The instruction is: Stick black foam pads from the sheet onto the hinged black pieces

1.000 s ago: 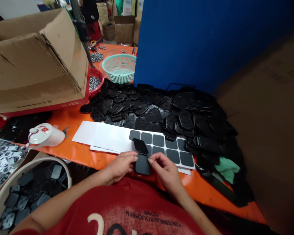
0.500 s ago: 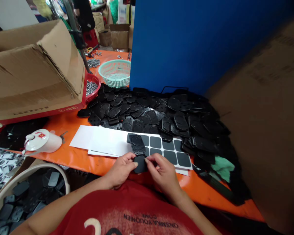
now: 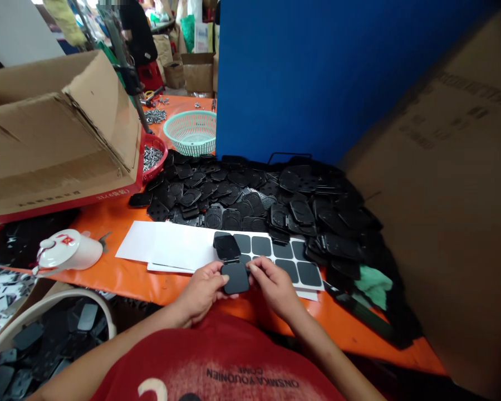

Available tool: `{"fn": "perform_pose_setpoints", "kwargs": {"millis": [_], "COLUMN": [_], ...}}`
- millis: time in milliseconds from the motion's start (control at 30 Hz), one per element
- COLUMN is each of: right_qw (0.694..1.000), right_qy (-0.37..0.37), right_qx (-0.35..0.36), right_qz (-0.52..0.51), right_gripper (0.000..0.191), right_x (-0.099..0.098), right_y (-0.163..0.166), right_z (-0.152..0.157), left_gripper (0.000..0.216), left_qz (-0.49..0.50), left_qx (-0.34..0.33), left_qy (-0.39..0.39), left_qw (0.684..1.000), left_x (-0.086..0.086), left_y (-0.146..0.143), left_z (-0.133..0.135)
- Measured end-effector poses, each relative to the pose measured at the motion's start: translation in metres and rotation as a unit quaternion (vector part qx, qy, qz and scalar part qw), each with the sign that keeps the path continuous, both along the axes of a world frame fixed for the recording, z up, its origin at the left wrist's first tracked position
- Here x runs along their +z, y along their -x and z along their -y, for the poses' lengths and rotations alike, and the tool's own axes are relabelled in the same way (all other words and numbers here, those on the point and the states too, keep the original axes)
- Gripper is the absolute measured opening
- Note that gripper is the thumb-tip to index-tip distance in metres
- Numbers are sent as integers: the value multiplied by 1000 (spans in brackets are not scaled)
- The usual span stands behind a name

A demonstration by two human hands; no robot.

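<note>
A black hinged plastic piece (image 3: 236, 278) is unfolded in front of me, its smooth square half toward my body and its other half tilted up beyond the hinge. My left hand (image 3: 204, 288) grips the square half from its left side, thumb on the face and fingers underneath. At the right edge of the same piece, my right hand (image 3: 272, 283) is closed in a pinch. Just behind lies a white sheet (image 3: 206, 249) with rounded black square pads (image 3: 261, 245), partly covered by the piece and my right hand. A heap of similar black hinged pieces (image 3: 242, 178) spreads behind the sheet.
A white lidded cup (image 3: 81, 249) lies tilted at left, above a tub (image 3: 112, 320) of dark pieces. A large cardboard box (image 3: 67, 145), a red basket (image 3: 163, 159) of metal parts and a green basket (image 3: 192, 131) stand farther back. A blue panel (image 3: 296, 78) and cardboard (image 3: 451, 195) border the right.
The hinged piece has tilted, so its square half faces up more and its far half looks foreshortened. My right fingertips have shifted slightly up along its right edge. The camera view has shifted slightly.
</note>
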State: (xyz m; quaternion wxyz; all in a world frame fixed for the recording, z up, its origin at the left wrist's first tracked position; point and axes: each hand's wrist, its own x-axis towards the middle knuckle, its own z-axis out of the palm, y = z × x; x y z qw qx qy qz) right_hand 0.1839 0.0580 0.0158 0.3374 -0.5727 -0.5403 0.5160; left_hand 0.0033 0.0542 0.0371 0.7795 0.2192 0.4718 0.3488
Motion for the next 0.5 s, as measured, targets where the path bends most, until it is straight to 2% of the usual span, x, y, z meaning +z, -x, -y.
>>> {"fn": "perform_pose_setpoints", "kwargs": {"millis": [100, 200, 500], "right_qw": [992, 984, 973], "right_qy": [68, 97, 126], "right_qx": [-15, -11, -1], "right_qz": [-102, -151, -194], "right_gripper": [36, 39, 38], "right_x": [0, 1, 3], "right_y": [-3, -2, 7], "right_z": [-2, -2, 3], "left_gripper": [30, 26, 18], "left_qz": [11, 32, 40], "left_qx": [0, -3, 15], "left_qy": [11, 26, 42], "left_qw": [1000, 999, 998], "left_x": [1, -1, -4], "left_y": [2, 3, 5], "left_z": [-2, -3, -5]}}
